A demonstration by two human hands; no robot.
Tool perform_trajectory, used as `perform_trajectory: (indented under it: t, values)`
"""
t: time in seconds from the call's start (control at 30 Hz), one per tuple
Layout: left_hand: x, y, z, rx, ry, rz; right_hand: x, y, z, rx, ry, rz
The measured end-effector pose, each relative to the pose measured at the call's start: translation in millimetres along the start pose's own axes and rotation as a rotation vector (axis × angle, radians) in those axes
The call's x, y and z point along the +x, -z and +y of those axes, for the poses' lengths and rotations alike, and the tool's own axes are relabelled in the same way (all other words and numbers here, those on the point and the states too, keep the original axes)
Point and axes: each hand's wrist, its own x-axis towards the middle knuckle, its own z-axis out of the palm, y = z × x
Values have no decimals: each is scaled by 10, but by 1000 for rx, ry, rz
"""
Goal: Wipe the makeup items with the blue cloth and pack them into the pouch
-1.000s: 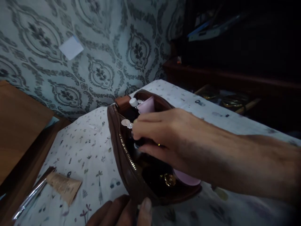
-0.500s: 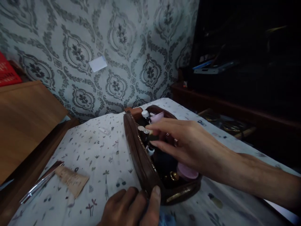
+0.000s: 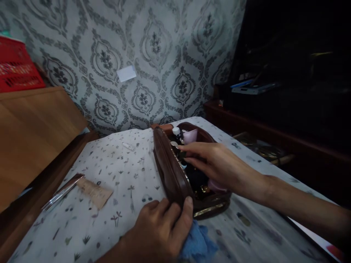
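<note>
A brown zip pouch (image 3: pixel 172 175) lies open on a patterned tablecloth (image 3: pixel 115 190). It holds small bottles, a white-capped bottle (image 3: pixel 176 131), a pink tube (image 3: pixel 190 136) and a pink lid (image 3: pixel 216 186). My right hand (image 3: pixel 216 164) reaches into the pouch, fingers close together over the dark items inside; what they hold is hidden. My left hand (image 3: pixel 161 228) grips the pouch's near end, thumb on its edge, with a blue cloth (image 3: pixel 199 243) under it.
A tan sachet (image 3: pixel 95 191) and a silvery tool (image 3: pixel 61 191) lie at the left of the cloth. A small white item (image 3: pixel 128 147) lies further back. A wooden board (image 3: pixel 30 135) and red crate (image 3: pixel 16 69) are left; dark shelves (image 3: pixel 274 109) right.
The camera has pulled back and up, so the pouch looks smaller. My right hand has stayed inside the pouch. My left hand has come further into view, and the blue cloth shows beneath it.
</note>
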Motion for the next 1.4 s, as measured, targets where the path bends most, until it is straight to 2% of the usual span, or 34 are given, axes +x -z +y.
perform_trajectory:
  t: [0.07,0.13,0.2,0.23,0.27,0.33,0.43,0.57,0.63,0.7,0.8,0.9,1.13,1.27,1.4]
  values:
    - [-26,-3,-31,-62,4,45,6,1,11,5,4,16]
    - [-101,-66,-124,-175,44,144,5,14,5,7,11,26]
    - [-214,-191,-302,-272,177,241,-3,44,-41,-7,9,47]
    - [-276,-267,-424,-297,274,228,-12,62,-85,-16,-1,69]
    - [-335,-348,-567,-299,403,156,-25,77,-146,-21,-11,94]
    - [-431,-503,-898,-229,700,-106,-72,83,-317,-13,-24,158]
    - [-499,-699,-1424,-59,918,-373,-214,-49,-657,99,20,209]
    - [-497,-905,-1962,-15,928,-471,-435,-554,-1068,292,165,11]
    - [-497,-979,-2117,-4,903,-541,-473,-870,-1169,334,138,-116]
    - [-510,-1018,-2208,6,864,-617,-450,-1155,-1187,395,24,-189]
    - [-540,-996,-2265,53,806,-711,-377,-1464,-1117,485,-138,-251]
    - [-563,-912,-2268,134,771,-766,-366,-1632,-1027,521,-189,-258]
    - [-630,-712,-2115,150,722,-746,-453,-1681,-952,578,-244,-270]
    - [-689,-598,-1895,79,722,-753,-440,-1686,-911,636,-370,-179]
    - [-805,-427,-1449,-69,726,-716,-440,-1741,-869,695,-432,-125]
